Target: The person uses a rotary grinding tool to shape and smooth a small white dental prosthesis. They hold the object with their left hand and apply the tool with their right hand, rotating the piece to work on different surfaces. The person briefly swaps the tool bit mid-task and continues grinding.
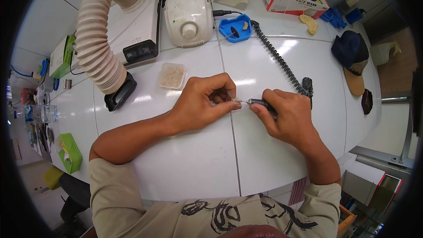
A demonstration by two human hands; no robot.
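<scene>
A black, pen-shaped rotary handpiece (258,102), its thin metal bit (244,102) pointing left, is gripped in the right hand (288,113) above a white tiled table (189,163). The left hand (202,99) pinches something too small to identify at the bit's tip.

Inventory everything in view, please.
Handpiece: 1, black, centre
Bit: 1, silver, centre
Cord: 1, black, upper right
Control box: 1, white, top centre
Tray: 1, blue, top centre
Tub: 1, clear, centre left
Hose: 1, cream, upper left
Nozzle: 1, black, left
Hose unit: 1, white-black, upper left
Carton: 1, red-white, upper right
Chunk: 1, yellow, upper right
Cap: 1, navy-tan, right
Cradle: 1, cream, top centre
Box: 1, green, far left
Basket: 1, green, lower left
Bottle: 1, clear, far left
Table: 1, white, beneath
Edge clutter: uncounted, unclear
Left hand: 1, bare, centre
Right hand: 1, bare, centre right
Forearms: 2, bare, either side
Shirt: 1, beige, bottom
</scene>
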